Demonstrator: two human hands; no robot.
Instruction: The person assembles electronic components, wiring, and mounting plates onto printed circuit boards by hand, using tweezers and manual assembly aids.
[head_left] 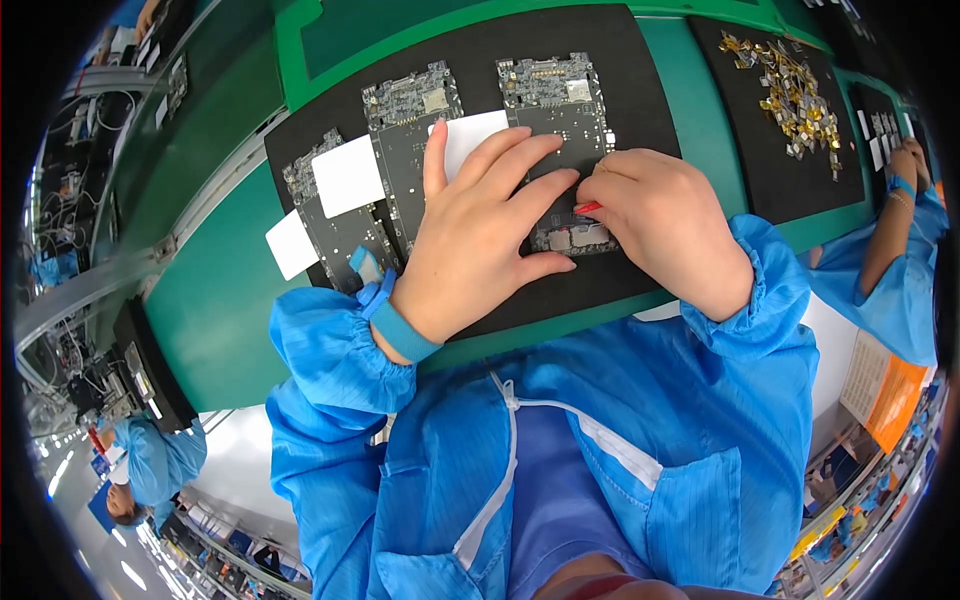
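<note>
Three dark circuit boards lie side by side on a black foam mat point(645, 100): a right board point(548, 90), a middle board point(405, 105) and a left board point(335, 235). My left hand point(470, 225) rests over the middle and right boards with its fingers spread, a blue wrist strap at its wrist. Pinched in my right hand point(665, 215) is a small red tool point(588, 208), mostly hidden by the fingers, over the lower part of the right board. White rectangular pieces lie at the boards: one white piece point(470, 135) behind my left fingers, another white piece point(348, 177) further left.
A second black mat point(810, 190) at the right bears a pile of small gold and silver parts point(790, 95). Beyond it a co-worker's hand point(908, 165) is near more boards. A metal rail point(215, 200) runs along the left, and a green frame point(300, 60) stands at the back.
</note>
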